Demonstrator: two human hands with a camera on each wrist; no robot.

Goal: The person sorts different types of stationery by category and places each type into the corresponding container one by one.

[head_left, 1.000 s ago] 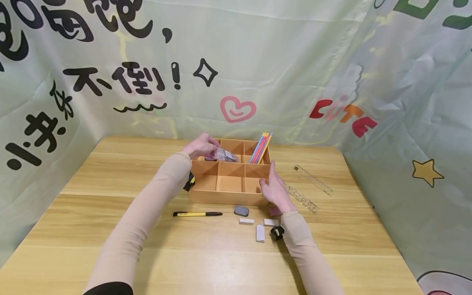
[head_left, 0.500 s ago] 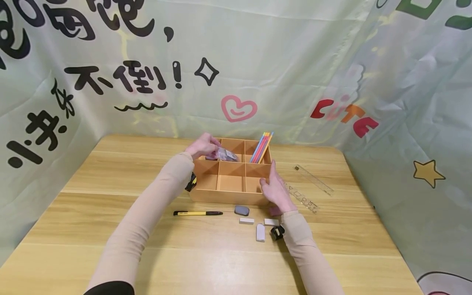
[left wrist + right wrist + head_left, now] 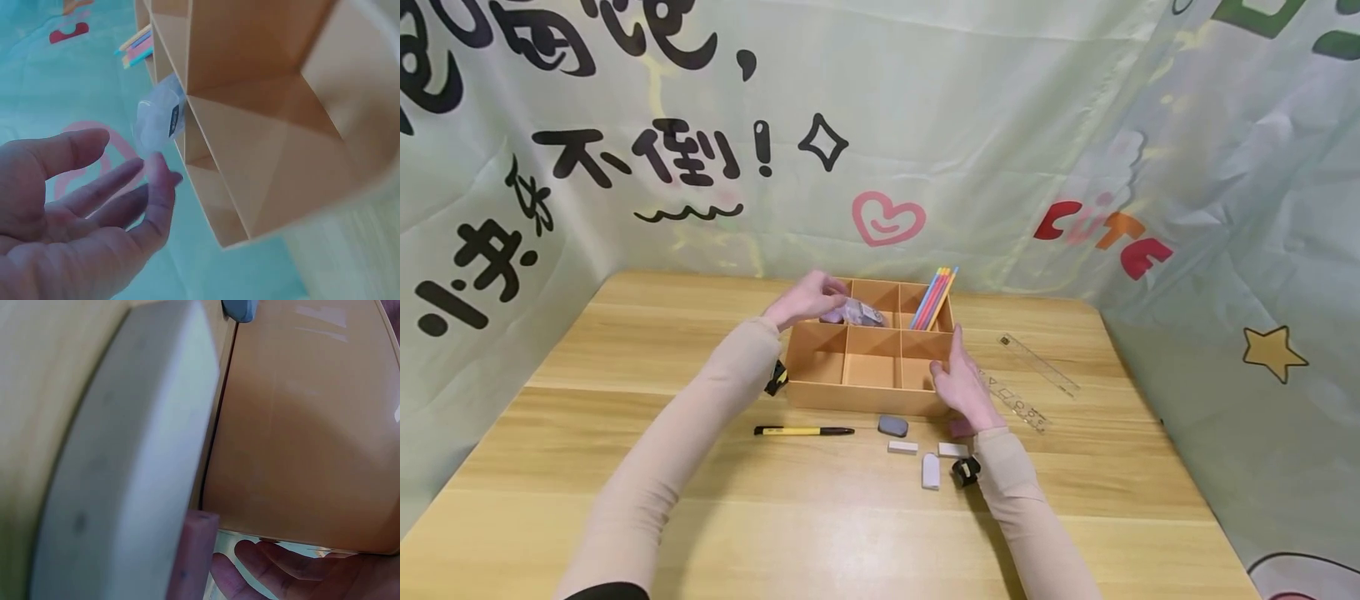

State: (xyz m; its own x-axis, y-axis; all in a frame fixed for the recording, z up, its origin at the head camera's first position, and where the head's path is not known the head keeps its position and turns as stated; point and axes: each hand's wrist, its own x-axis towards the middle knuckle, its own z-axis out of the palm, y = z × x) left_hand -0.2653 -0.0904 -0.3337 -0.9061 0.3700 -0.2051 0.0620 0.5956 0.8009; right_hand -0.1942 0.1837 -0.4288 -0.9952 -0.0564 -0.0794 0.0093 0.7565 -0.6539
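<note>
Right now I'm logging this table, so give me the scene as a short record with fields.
container: orange organizer, six compartments
left hand: beside clear plastic bag in back row
right hand: grips organizer's right wall
back right compartment: colored pencils, leaning
near side: yellow-black pen, gray eraser, pink eraser, three white erasers
right side: two clear rulers

A slim yellow-and-black pen lies roughly parallel to the wooden worktop's far edge. Toward the right edge sit a rounded grey eraser and three small white blocks — then two slanting clear rulers. Along the far edge hangs pale green cloth, printed with black characters and a pink heart outline.
</note>
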